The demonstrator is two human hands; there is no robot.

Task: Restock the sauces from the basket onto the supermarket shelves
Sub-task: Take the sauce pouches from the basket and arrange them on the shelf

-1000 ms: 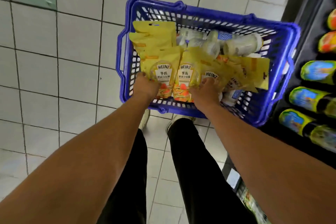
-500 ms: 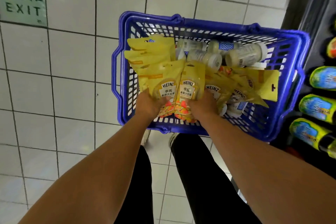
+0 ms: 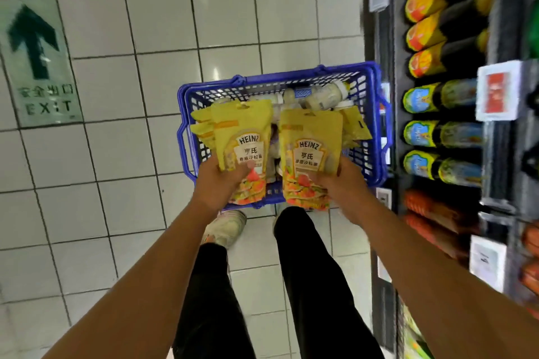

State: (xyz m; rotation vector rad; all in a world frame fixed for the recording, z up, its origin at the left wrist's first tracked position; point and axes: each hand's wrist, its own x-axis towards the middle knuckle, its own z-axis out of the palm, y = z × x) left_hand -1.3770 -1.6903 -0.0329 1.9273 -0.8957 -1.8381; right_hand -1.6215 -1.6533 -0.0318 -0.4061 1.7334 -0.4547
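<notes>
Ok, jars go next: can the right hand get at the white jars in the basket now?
Probably not yet: the right hand grips a Heinz pouch, though the white jars lie uncovered.

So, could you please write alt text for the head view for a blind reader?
The left hand holds the left pouch and the right hand the right pouch, both yellow Heinz packs, over a blue basket with more pouches and pale bottles. Stocked shelves stand at right; an exit sign marks the tiled floor at left.

The white floor tiles (image 3: 227, 14) are lit brightly, with faint glare seen beyond the blue basket (image 3: 277, 76). The shelf bottles (image 3: 431, 20) at the right edge are smeared by blur and bent by lens distortion.
</notes>
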